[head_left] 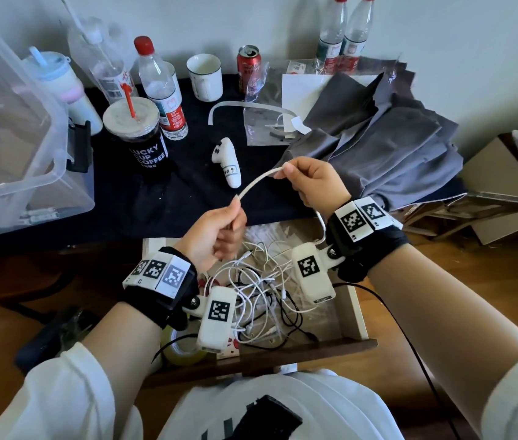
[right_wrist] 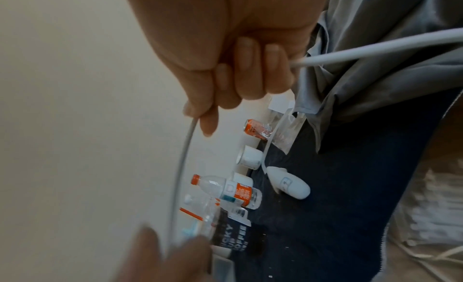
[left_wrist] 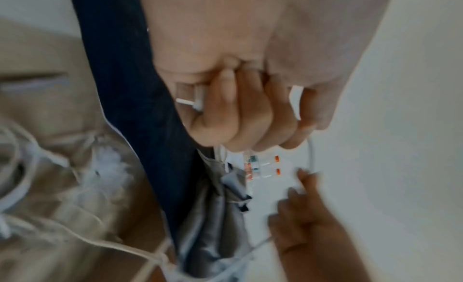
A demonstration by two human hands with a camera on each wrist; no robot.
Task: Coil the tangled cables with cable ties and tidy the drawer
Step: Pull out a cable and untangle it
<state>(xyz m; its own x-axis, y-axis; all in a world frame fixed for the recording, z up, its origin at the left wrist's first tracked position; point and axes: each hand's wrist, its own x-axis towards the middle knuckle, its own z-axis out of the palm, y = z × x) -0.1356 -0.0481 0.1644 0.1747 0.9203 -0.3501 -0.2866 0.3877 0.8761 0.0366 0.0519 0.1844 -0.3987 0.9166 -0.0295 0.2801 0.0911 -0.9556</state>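
Observation:
Above the open drawer (head_left: 357, 308), both hands hold one white cable (head_left: 259, 182) stretched in a shallow arc between them. My left hand (head_left: 234, 214) grips its lower left end in a fist. In the left wrist view the cable (left_wrist: 310, 153) leaves between the left hand's curled fingers (left_wrist: 250, 116), and a short white end (left_wrist: 191, 103) sticks out of the fist. My right hand (head_left: 286, 173) pinches the cable's upper end; the rest runs out past the wrist (right_wrist: 375, 50) down into the drawer. A tangle of white and black cables (head_left: 261, 290) fills the drawer.
On the dark tabletop stand a clear plastic bin (head_left: 13, 138), bottles, a coffee cup (head_left: 137, 138), a mug (head_left: 205, 76) and a can (head_left: 248, 65). A white controller (head_left: 227, 161), a clear bag (head_left: 270, 122) and grey cloth (head_left: 388, 138) lie behind the hands. A tape roll (head_left: 181, 347) sits at the drawer's front left.

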